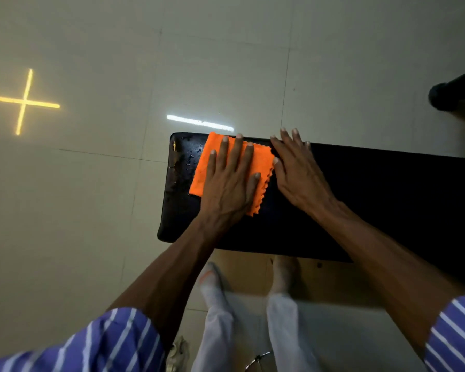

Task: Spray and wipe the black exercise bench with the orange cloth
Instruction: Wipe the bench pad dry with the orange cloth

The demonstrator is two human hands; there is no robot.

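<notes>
The black bench [333, 210] is the landmark here, stretching from the middle of the view off to the right over the pale tiled floor [91, 197]. At the bench's left end the padding shines with scattered spray droplets [189, 158], not yet wiped. Just right of those droplets lies the orange cloth [207, 170], folded flat on the bench near its far edge. The left hand [230, 181] presses down on the cloth with fingers straight and spread, gripping nothing. Just right of the cloth, the right hand [298, 170] rests flat on the bare padding, fingers extended toward the far edge, thumb touching or nearly touching the cloth's zigzag border; it too is open and holds nothing. No spray bottle is in view. The likely trouble from here: the cloth is pinned only by a flat palm, so a fast stroke could leave it bunching or slipping out, and the wet corner at the left end could be missed.
</notes>
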